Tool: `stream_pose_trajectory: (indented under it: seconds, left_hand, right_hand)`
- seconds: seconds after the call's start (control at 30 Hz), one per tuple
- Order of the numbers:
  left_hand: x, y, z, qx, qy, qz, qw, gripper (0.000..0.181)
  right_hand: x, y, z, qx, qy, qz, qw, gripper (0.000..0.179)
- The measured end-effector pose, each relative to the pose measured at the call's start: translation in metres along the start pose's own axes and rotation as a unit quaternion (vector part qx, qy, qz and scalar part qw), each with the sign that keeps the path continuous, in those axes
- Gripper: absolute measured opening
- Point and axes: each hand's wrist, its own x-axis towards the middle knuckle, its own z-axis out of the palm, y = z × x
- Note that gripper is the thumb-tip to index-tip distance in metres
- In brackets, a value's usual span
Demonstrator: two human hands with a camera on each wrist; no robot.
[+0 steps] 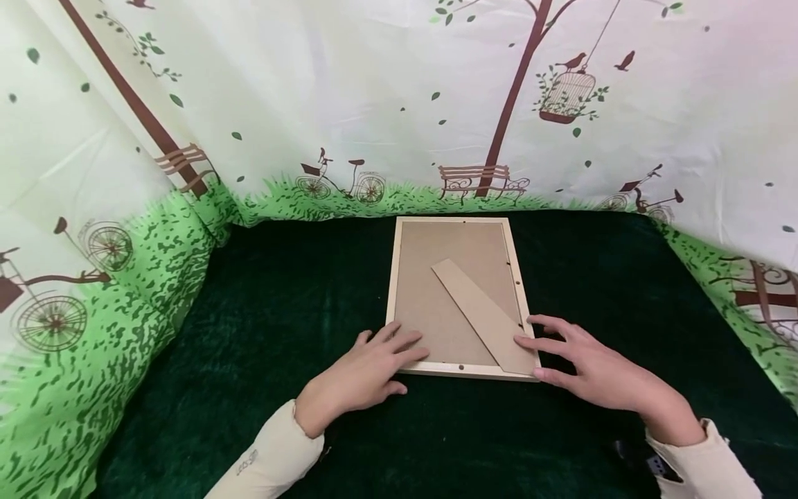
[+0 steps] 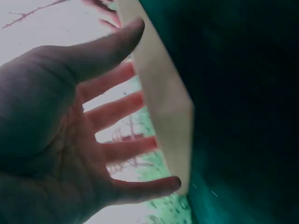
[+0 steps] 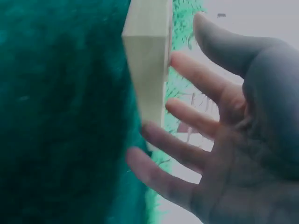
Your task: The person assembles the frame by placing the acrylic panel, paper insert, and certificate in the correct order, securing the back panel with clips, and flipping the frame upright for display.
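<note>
A picture frame (image 1: 391, 291) with pale wooden edges lies back side up on the dark green cloth. Across its brown backing board (image 1: 430, 305) a flat easel strut (image 1: 476, 312) slants down to the near right corner. My left hand (image 1: 368, 371) rests on the near left corner, fingers spread over the edge and backing; in the left wrist view its thumb lies by the frame's side. At the near right corner is my right hand (image 1: 586, 364), fingers apart, with fingertips at the strut and the frame's right edge. The right wrist view shows those fingers (image 3: 173, 147) loosely extended beside the wood.
Dark green velvety cloth (image 1: 280, 291) covers the table around the frame. Behind and at both sides hangs a white curtain (image 1: 349, 83) printed with trees, benches, bicycles and grass. Small dark metal tabs (image 1: 461, 367) sit along the frame's rim.
</note>
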Motion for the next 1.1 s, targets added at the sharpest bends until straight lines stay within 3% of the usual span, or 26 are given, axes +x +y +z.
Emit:
stream_pose_trajectory:
  seconds: [0.1, 0.23, 0.37, 0.47, 0.53, 0.63, 0.73, 0.9, 1.1]
  left_hand:
    - [0.001, -0.006, 0.002, -0.003, 0.026, 0.013, 0.9996, 0.056]
    - [0.002, -0.012, 0.0, 0.014, 0.06, 0.034, 0.9975, 0.046]
    - [0.003, -0.017, -0.003, 0.013, 0.064, 0.023, 0.9976, 0.045]
    - [0.005, -0.015, -0.004, -0.005, 0.064, 0.006, 0.9979, 0.038]
    - [0.008, -0.009, -0.003, -0.005, 0.069, 0.008, 0.9975, 0.035]
    - [0.015, 0.001, -0.001, 0.01, 0.076, 0.037, 0.9964, 0.035]
    - [0.022, 0.009, 0.0, 0.016, 0.078, 0.062, 0.9949, 0.033]
    - [0.03, 0.019, 0.001, 0.013, 0.094, 0.038, 0.9947, 0.024]
    - [0.039, 0.026, 0.001, 0.099, 0.138, 0.039, 0.9847, 0.014]
  right_hand:
    - [0.008, -0.012, -0.004, -0.042, -0.002, 0.0, 0.9991, 0.047]
    - [0.032, -0.037, -0.003, -0.088, -0.042, -0.029, 0.9948, 0.051]
    - [0.062, -0.06, 0.002, -0.109, -0.055, -0.077, 0.9895, 0.051]
    - [0.08, -0.067, 0.004, -0.103, -0.041, -0.083, 0.9904, 0.044]
    - [0.087, -0.066, 0.002, -0.091, -0.037, -0.071, 0.9927, 0.042]
    - [0.089, -0.058, -0.005, -0.057, -0.049, -0.047, 0.996, 0.041]
    - [0.085, -0.048, -0.013, -0.057, -0.074, -0.031, 0.9951, 0.053]
    - [0.08, -0.036, -0.02, -0.081, -0.113, -0.026, 0.99, 0.072]
    - [0.08, -0.031, -0.019, -0.075, -0.114, -0.028, 0.9902, 0.076]
